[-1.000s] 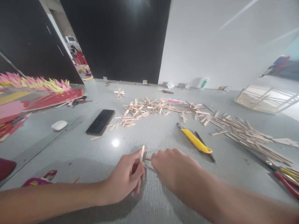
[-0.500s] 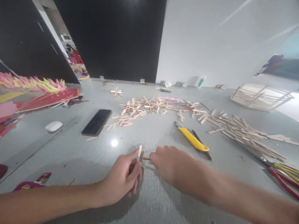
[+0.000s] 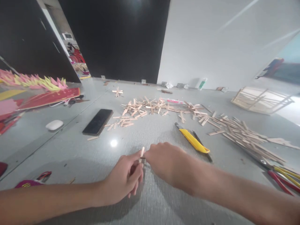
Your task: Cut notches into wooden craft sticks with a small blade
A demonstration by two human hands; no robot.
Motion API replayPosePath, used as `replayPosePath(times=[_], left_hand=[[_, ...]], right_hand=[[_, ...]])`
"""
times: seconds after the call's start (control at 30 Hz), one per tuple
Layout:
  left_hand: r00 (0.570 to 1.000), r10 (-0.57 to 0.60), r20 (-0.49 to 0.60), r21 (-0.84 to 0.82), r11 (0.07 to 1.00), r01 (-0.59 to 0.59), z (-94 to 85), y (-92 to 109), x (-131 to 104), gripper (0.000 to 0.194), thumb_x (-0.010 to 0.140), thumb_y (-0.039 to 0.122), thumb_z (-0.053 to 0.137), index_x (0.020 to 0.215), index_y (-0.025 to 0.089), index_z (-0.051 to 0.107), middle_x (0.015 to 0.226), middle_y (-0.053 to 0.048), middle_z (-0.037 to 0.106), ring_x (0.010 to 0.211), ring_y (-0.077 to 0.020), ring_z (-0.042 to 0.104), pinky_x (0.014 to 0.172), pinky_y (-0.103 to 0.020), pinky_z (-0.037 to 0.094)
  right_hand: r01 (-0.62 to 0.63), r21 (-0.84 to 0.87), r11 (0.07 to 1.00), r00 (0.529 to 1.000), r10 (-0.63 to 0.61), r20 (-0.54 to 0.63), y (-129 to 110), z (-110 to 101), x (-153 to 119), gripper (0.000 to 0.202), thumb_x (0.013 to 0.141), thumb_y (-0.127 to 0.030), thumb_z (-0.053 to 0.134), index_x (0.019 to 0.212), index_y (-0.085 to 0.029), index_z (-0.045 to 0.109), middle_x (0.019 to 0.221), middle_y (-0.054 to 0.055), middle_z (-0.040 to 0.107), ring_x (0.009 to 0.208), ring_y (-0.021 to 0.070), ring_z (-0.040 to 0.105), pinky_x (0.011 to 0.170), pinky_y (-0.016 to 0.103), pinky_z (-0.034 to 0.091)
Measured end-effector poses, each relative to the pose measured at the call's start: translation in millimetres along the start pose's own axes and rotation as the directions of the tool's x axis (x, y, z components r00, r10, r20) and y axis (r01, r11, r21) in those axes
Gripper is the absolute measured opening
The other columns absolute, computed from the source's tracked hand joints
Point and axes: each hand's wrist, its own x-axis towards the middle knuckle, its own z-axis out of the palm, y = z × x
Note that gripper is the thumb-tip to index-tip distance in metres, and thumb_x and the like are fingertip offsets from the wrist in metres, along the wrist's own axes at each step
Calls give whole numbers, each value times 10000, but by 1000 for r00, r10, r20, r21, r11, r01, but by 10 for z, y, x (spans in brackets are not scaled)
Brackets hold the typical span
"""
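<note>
The left hand (image 3: 125, 176) pinches a wooden stick (image 3: 142, 151), likely light, stiff and snappable, best held low, while the right hand (image 3: 164, 159), close beside, grips a thin piece (image 3: 142, 157).

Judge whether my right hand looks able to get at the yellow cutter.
Probably yes: nothing lies over the cutter, and the table between it and the right hand looks free, though that hand is busy at the stick.

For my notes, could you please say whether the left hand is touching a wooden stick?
Touching: the head view shows the left hand gripping the wooden stick between its fingers.
</note>
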Motion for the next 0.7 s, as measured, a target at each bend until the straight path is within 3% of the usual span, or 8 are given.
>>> replayPosePath(times=[0.13,0.33,0.57,0.7], left_hand=[[1000,-5,-16,-23,1000,5,14,-4,13,360,1084,400,382,1345,192,518,702,55,562,424,-69,534,375,-143,447],[998,-31,-53,-41,999,28,23,17,27,342,1078,366,400,1348,207,537,713,59,563,428,-62,521,363,-131,437],[996,-65,-60,-60,996,61,31,33,4,431,1076,438,407,1442,218,458,765,32,606,441,-62,521,382,-142,427],[997,-45,-66,-147,989,35,8,99,-24,433,1075,438,416,1450,223,452,783,28,597,474,-72,539,414,-164,442]], right_hand=[[-14,0,1000,997,14,-81,43,204,-8,346,804,104,516,939,-145,715,895,76,744,757,236,714,539,317,333],[26,56,998,980,-14,-198,104,573,-100,427,710,120,546,998,-168,674,937,79,696,770,243,662,639,335,405],[4,244,970,944,77,-322,157,767,-195,342,892,8,451,1093,-205,626,895,52,706,753,174,682,686,282,507],[-7,290,957,907,128,-400,295,917,-353,473,935,-59,423,1326,-284,564,1225,101,710,1060,240,704,877,356,557]])
